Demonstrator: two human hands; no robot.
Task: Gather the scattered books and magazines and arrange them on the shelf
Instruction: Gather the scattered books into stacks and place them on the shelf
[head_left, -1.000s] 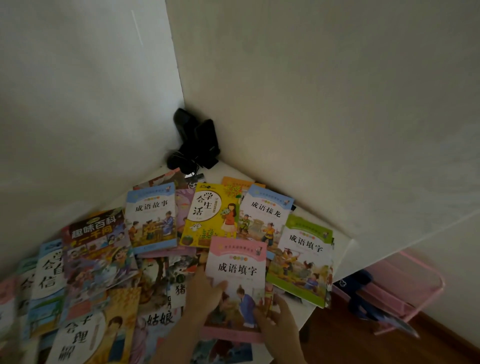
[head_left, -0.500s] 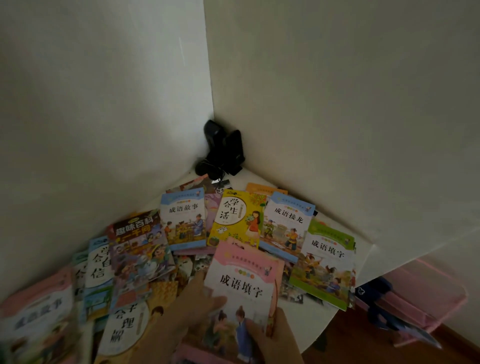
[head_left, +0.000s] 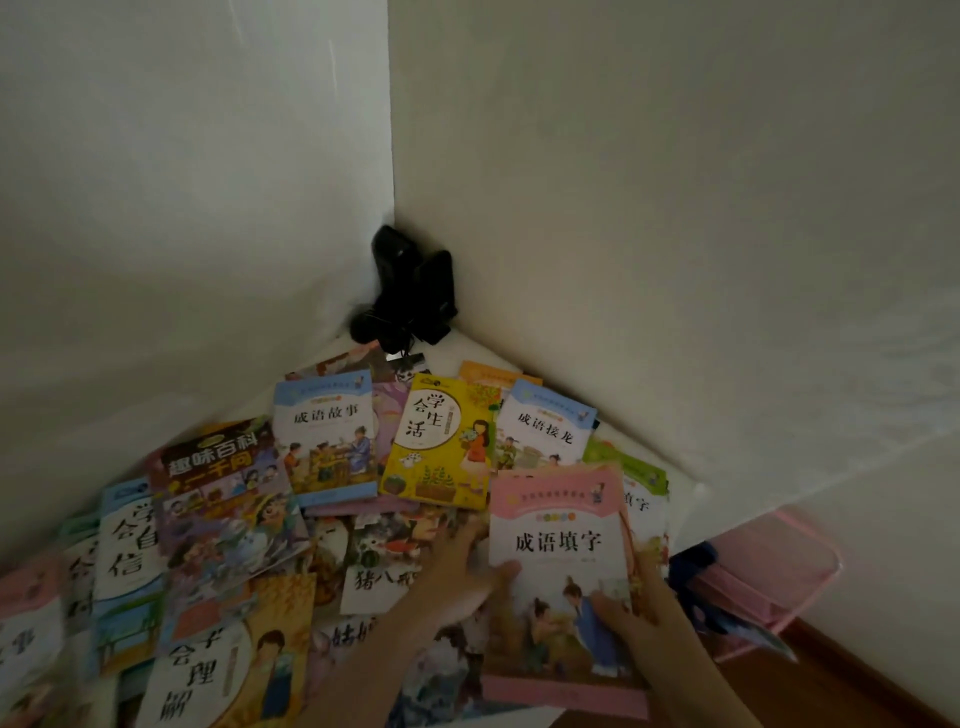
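Several children's books lie scattered on a white table in a room corner. A pink-covered book is held in both hands over the table's right side: my left hand grips its left edge, thumb on the cover, and my right hand grips its lower right edge. It overlaps a green book. Behind lie a yellow book, a light-blue book, another blue-topped book and a dark encyclopedia book.
Black devices with cables stand in the corner where two white walls meet. A pink rack with a dark blue item sits on the wooden floor to the right, below the table edge.
Both hands have carried the pink book rightwards, so it now overlaps the green book. The camera view has shifted to the left and closer in.
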